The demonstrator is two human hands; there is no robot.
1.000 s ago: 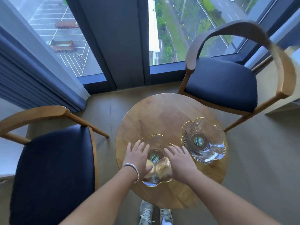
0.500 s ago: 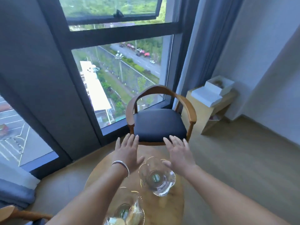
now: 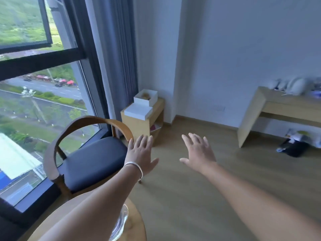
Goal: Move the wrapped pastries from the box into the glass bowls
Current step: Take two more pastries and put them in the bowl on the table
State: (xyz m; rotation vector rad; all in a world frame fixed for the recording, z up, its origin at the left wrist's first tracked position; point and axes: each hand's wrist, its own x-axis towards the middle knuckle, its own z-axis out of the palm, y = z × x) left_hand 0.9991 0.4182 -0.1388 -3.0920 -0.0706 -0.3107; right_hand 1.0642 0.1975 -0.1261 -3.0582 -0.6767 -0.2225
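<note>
Because nothing is carried, the left hand (image 3: 139,155) and right hand (image 3: 199,154) are held flat, fingers spread, mid-frame. The open white box (image 3: 145,97) with pastries is kept on a side cabinet (image 3: 139,121) above them; one glass bowl (image 3: 120,223) is seen on the tabletop (image 3: 133,228), bottom edge.
</note>
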